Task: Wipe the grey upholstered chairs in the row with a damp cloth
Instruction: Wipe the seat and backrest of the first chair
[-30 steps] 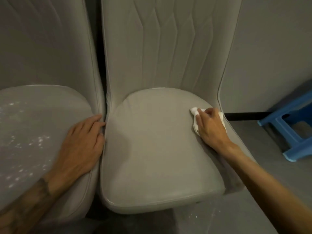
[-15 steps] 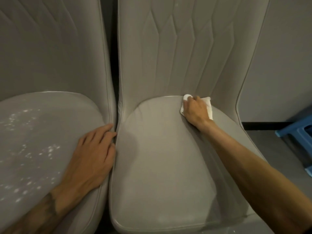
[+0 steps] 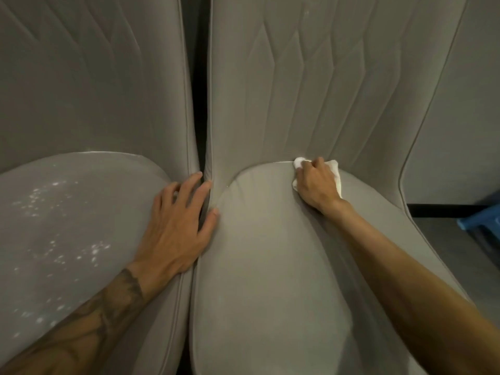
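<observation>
At centre right of the frame, the right hand (image 3: pixel 316 185) curls its grip around a white cloth (image 3: pixel 334 171), pressing it into the right chair (image 3: pixel 270 266) seat's back crease. The left hand (image 3: pixel 176 228) lies flat, fingers spread wide, on the left chair (image 3: pixel 67 226) seat's edge at centre.

- A grey wall (image 3: pixel 465 117) fills the upper right.
- A black skirting strip (image 3: pixel 443 211) runs along the wall's foot.
- A blue plastic stool (image 3: pixel 484 220) stands on the grey floor (image 3: pixel 465 261) at the right edge, cut off by the frame.
</observation>
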